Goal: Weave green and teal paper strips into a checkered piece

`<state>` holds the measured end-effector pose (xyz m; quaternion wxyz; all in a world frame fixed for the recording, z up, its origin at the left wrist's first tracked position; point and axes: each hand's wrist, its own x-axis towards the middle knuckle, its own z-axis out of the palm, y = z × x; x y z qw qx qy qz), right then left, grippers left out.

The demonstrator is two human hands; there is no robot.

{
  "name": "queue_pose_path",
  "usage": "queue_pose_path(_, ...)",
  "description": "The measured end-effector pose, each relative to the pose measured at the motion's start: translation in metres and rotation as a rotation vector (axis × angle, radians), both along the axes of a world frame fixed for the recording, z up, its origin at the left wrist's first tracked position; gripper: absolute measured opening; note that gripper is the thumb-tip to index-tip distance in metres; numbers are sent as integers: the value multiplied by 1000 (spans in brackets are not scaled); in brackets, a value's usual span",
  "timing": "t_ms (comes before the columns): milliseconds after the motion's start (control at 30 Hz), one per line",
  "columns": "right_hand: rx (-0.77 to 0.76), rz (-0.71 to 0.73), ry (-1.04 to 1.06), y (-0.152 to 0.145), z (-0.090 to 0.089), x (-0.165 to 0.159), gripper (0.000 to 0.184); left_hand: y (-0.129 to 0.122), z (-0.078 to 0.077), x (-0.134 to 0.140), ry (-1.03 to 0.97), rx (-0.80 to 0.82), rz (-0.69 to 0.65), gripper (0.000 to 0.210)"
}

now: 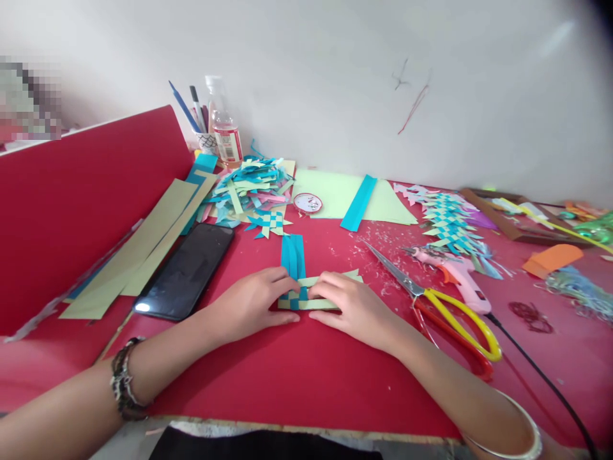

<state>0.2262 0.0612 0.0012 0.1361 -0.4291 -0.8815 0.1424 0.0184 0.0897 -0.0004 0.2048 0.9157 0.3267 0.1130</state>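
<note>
A small checkered weave of blue and pale green paper strips (293, 298) lies on the red tabletop between my hands. Its blue ends point away from me, and its green ends run right, under my right hand. My left hand (256, 299) pinches the weave's left side, fingers on top and thumb at the near edge. From the other side my right hand (352, 303) presses the green strips between bent fingers and thumb. Beyond the weave sits a finished-looking woven paper fish (272, 222). Parts of the strips are hidden beneath my fingers.
Scissors (421, 291) and a pink glue gun (454, 271) with a black cord lie right. A phone (186, 271) and long paper strips (131, 249) lie left. Behind are a pile of woven paper pieces (253, 185), a bottle (227, 137) and green sheets (330, 185).
</note>
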Motion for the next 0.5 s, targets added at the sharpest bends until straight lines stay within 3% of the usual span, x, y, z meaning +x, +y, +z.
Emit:
queue_pose_path(267, 30, -28, -40, 1, -2, -7, 24, -1, -3, 4, -41, -7, 6, 16)
queue_pose_path(500, 39, -50, -21, 2, -4, -11, 19, -1, -4, 3, -86, -70, 13, 15)
